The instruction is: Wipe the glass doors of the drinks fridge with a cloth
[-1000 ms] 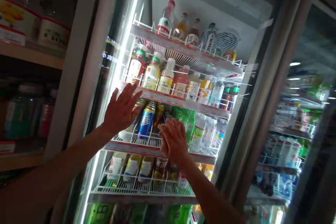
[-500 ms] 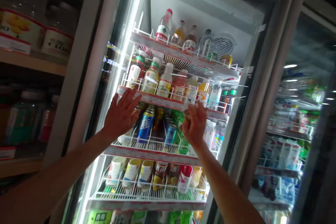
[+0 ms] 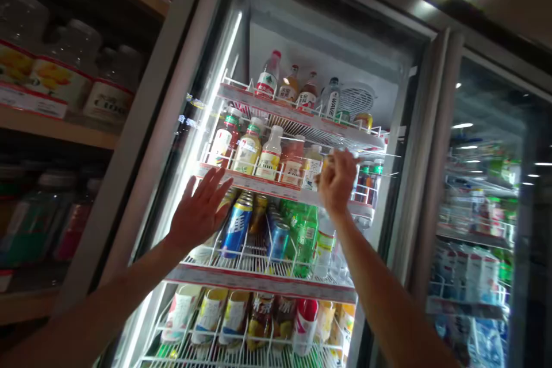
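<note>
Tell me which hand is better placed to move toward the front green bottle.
Probably the right hand: in this view, it appears close above the front green bottle; the left hand is farther off, nearer the tall blue can.

4 bottles and smaller containers are carried by the top wire shelf, a row of capped bottles by the 2nd shelf, blue cans and green bottles by the 3rd shelf, and printed drink containers by the 4th shelf, while large labelled bottles are borne by the left wooden shelf.
</note>
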Demonstrator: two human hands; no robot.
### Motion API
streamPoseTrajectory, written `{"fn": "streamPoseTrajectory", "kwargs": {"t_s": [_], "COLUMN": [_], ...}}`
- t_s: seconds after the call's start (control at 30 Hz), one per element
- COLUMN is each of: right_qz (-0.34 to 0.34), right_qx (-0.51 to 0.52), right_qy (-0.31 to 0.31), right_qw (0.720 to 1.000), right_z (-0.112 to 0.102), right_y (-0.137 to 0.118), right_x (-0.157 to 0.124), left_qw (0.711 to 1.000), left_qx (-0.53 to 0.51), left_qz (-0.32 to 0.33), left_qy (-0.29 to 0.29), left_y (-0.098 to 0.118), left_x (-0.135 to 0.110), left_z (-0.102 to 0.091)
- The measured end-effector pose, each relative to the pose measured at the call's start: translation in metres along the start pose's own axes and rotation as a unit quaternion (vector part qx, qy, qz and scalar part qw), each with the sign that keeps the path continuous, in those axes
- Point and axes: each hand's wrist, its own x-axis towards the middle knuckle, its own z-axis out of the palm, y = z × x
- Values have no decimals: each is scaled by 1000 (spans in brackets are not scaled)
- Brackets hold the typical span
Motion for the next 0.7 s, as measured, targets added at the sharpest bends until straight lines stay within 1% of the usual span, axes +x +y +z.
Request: {"fn": "streamPoseTrajectory", "kwargs": {"t_s": [0.03, 0.07, 0.1, 0.13, 0.17, 0.2, 0.23, 0.27, 0.3, 0.33, 0.37, 0.4, 0.43, 0.47, 0.53, 0.57, 0.6, 0.63, 0.67, 0.7], "right_qz": [-75, -166, -241, -288, -299, -267, -206, -113, -9, 38, 80, 103, 110, 105, 51, -3, -66, -141, -210, -258], "right_qx": [10, 20, 26, 24, 15, -1, -21, -42, -57, -67, -72, -73, -72, -65, -37, -12, 9, 24, 30, 22], "right_qy": [-45, -98, -144, -176, -189, -176, -144, -92, -13, 29, 67, 92, 101, 97, 53, 13, -29, -76, -118, -146], "right_qw": [996, 981, 959, 941, 935, 948, 968, 988, 998, 997, 992, 988, 986, 988, 997, 1000, 997, 987, 970, 955], "right_z": [4, 5, 3, -2, -9, -17, -24, -31, -35, -37, -36, -32, -25, -18, -1, 5, 9, 10, 8, 4], "right_y": [-23, -41, -50, -49, -40, -22, 1, 26, 50, 69, 83, 88, 85, 74, 37, 16, -3, -18, -27, -28], "right_x": [-9, -19, -26, -31, -31, -27, -19, -8, 5, 19, 31, 41, 47, 49, 43, 35, 26, 16, 6, -1], "left_qw": [1000, 1000, 1000, 1000, 1000, 1000, 1000, 1000, 1000, 1000, 1000, 1000, 1000, 1000, 1000, 1000, 1000, 1000, 1000, 1000], "left_qx": [1, 2, 3, 3, 3, 1, -2, -7, -11, -14, -16, -17, -18, -17, -15, -13, -11, -9, -6, -4], "left_qz": [2, 7, 11, 15, 18, 18, 15, 8, 1, -4, -6, -8, -6, -1, 9, 15, 19, 23, 22, 22], "left_qy": [0, 1, 3, 6, 8, 9, 8, 7, 6, 6, 5, 6, 6, 5, 5, 6, 9, 11, 12, 14], "left_y": [-1, -1, -2, -2, -2, -2, -1, 0, 0, 1, 1, 1, 1, 1, -1, -1, -2, -2, -2, -2], "left_x": [0, 0, 0, 0, 0, 0, 0, 0, 0, 1, 1, 1, 1, 1, 1, 1, 1, 1, 1, 1], "left_z": [0, 0, 0, 0, 0, 0, 0, 0, 0, 0, 0, -1, -1, -1, -1, -1, -1, -1, -1, -1]}}
